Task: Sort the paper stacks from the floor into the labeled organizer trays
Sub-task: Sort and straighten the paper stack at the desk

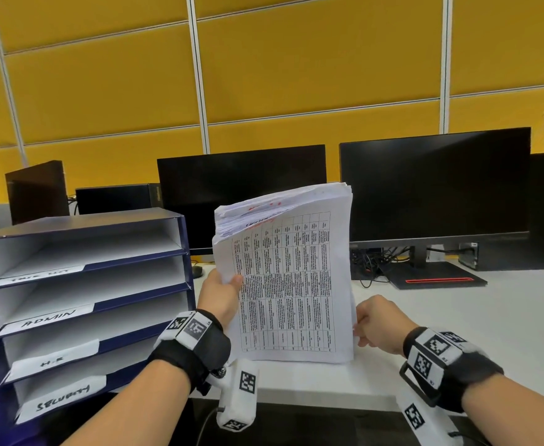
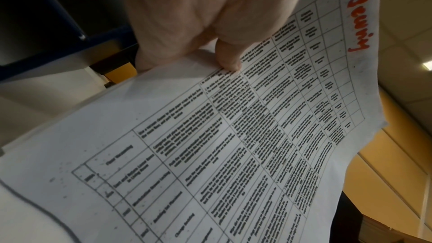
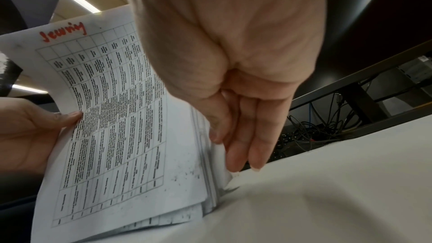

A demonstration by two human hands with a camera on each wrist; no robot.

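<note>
A thick paper stack stands on its lower edge on the white desk, leaning slightly. Its front sheet carries a printed table and a red handwritten word at the top. My left hand grips the stack's left edge, thumb on the front. My right hand pinches the lower right edge, with its thumb in front and straight fingers behind. The blue organizer stands to the left with white trays labelled ADMIN, H.R and one at the bottom.
Two dark monitors stand behind the stack, with tangled cables and a black stand base on the desk. A small computer box sits behind the organizer. Yellow partition panels close the back.
</note>
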